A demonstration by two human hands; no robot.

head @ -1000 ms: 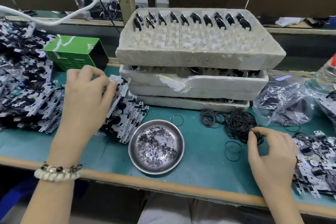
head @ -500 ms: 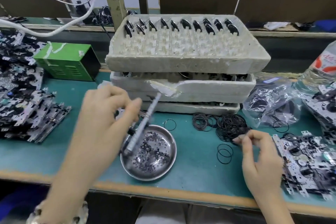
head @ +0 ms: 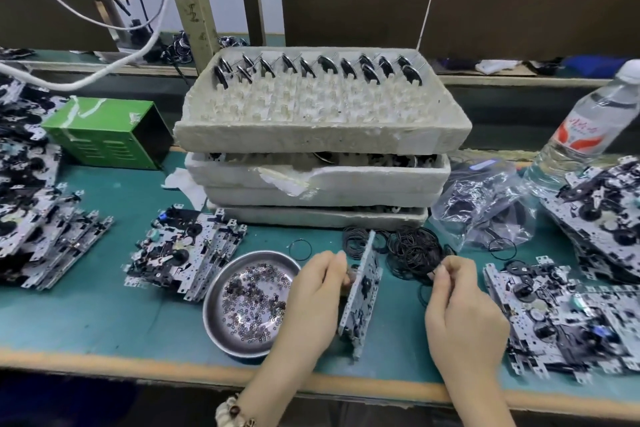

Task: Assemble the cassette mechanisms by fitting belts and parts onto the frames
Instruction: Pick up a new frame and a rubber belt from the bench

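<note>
1. Gripping one frame (head: 363, 288) edge-up in left hand (head: 311, 298) fingers, just right of the one dish (head: 256, 256).
2. Pinching one belt (head: 423, 291) in right hand (head: 460, 308) fingers, farther right of dish, beside belt pile (head: 412, 250).

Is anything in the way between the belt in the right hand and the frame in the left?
Nothing visible. The right hand pinches a belt beside the frame the left hand holds on edge; the belt pile lies behind.

Stacked trays (head: 322, 135) stand at the back of the surface (head: 104, 322). Before them lie a dish (head: 212, 315) and, to its right, a belt pile (head: 412, 250). Frames (head: 187, 260) lie left of the dish, a box (head: 107, 132) behind them; a bag (head: 485, 215) and bottle (head: 581, 135) right of the trays.
</note>
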